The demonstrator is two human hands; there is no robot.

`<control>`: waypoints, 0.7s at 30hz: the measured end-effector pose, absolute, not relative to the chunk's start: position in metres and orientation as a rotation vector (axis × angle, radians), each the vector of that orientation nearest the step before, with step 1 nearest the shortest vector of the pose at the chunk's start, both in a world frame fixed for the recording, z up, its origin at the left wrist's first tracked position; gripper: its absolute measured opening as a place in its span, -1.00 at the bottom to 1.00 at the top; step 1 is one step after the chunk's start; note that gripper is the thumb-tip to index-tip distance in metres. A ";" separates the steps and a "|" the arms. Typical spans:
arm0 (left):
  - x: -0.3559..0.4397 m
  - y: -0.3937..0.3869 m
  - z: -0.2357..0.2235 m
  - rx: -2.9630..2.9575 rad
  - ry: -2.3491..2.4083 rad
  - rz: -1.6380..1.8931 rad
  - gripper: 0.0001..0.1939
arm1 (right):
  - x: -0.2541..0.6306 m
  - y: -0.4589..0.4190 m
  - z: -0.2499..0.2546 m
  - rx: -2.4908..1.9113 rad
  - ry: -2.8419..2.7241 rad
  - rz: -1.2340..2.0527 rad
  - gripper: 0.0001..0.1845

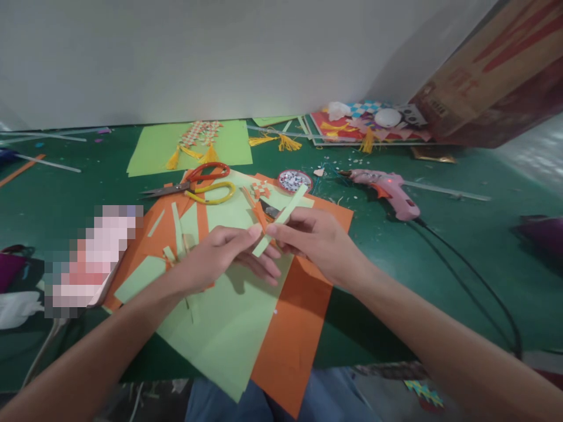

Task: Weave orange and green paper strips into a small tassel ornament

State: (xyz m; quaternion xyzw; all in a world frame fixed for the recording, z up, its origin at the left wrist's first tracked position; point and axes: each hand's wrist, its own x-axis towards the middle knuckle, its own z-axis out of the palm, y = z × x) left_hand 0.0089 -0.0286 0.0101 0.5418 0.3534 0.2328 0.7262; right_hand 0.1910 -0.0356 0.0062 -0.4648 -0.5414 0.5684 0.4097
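Over the stacked paper, my right hand (325, 243) is closed, its thumb and fingers pinching a light green paper strip (292, 206) that slants up to the right. Thumb and forefinger of my left hand (233, 249) meet at narrow orange paper strips (256, 210), which cross the green one at the fingertips. Its lower fingers extend beneath. How the strips are joined there is hidden. Just behind lies a small orange-and-white woven paper piece (261, 188). Below my hands are light green paper (224, 334) and orange paper (299, 316).
Scissors (193, 186) with red and yellow handles lie beyond my left hand. A pink glue gun (387, 186) with its cable rests at right, near a round dish of sequins (294, 180). A blurred phone (94, 258) is at left. Yellow-tasselled woven pieces (202, 135) lie behind.
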 end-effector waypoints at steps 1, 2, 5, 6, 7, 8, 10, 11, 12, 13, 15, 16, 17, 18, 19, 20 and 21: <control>0.009 -0.028 0.010 1.151 0.757 0.497 -0.57 | 0.191 -0.035 0.006 -1.156 -1.357 1.436 -0.54; 0.009 -0.028 0.010 1.111 0.734 0.479 -0.56 | 0.191 -0.035 0.006 -1.144 -1.354 1.435 -0.55; 0.009 -0.028 0.011 1.035 0.675 0.408 -0.58 | 0.192 -0.035 0.005 -1.128 -1.351 1.423 -0.55; 0.009 -0.028 0.011 1.023 0.655 0.388 -0.58 | 0.192 -0.035 0.005 -1.125 -1.351 1.419 -0.55; 0.009 -0.028 0.010 1.018 0.639 0.374 -0.59 | 0.192 -0.035 0.005 -1.124 -1.353 1.418 -0.56; 0.009 -0.028 0.010 1.016 0.628 0.366 -0.58 | 0.192 -0.035 0.005 -1.120 -1.355 1.416 -0.56; 0.009 -0.028 0.010 1.022 0.618 0.364 -0.58 | 0.192 -0.035 0.005 -1.112 -1.359 1.415 -0.56; 0.008 -0.028 0.009 1.026 0.618 0.367 -0.58 | 0.192 -0.035 0.005 -1.111 -1.359 1.417 -0.56; 0.008 -0.028 0.009 1.030 0.620 0.370 -0.58 | 0.192 -0.035 0.005 -1.112 -1.360 1.421 -0.56; 0.008 -0.028 0.009 1.032 0.622 0.373 -0.58 | 0.192 -0.035 0.004 -1.113 -1.357 1.422 -0.56; 0.007 -0.028 0.009 1.028 0.626 0.376 -0.59 | 0.192 -0.035 0.005 -1.110 -1.345 1.426 -0.57; 0.007 -0.028 0.009 1.025 0.629 0.377 -0.59 | 0.191 -0.035 0.005 -1.105 -1.338 1.429 -0.57; 0.008 -0.028 0.010 1.025 0.631 0.378 -0.59 | 0.191 -0.035 0.006 -1.097 -1.335 1.434 -0.57; 0.008 -0.028 0.010 1.025 0.635 0.378 -0.59 | 0.191 -0.035 0.006 -1.090 -1.334 1.439 -0.57; 0.008 -0.028 0.010 1.027 0.639 0.380 -0.58 | 0.191 -0.035 0.007 -1.085 -1.336 1.447 -0.57; 0.008 -0.028 0.010 1.030 0.641 0.381 -0.58 | 0.191 -0.035 0.008 -1.082 -1.343 1.459 -0.57; 0.009 -0.028 0.010 1.032 0.644 0.383 -0.58 | 0.190 -0.036 0.009 -1.081 -1.349 1.470 -0.57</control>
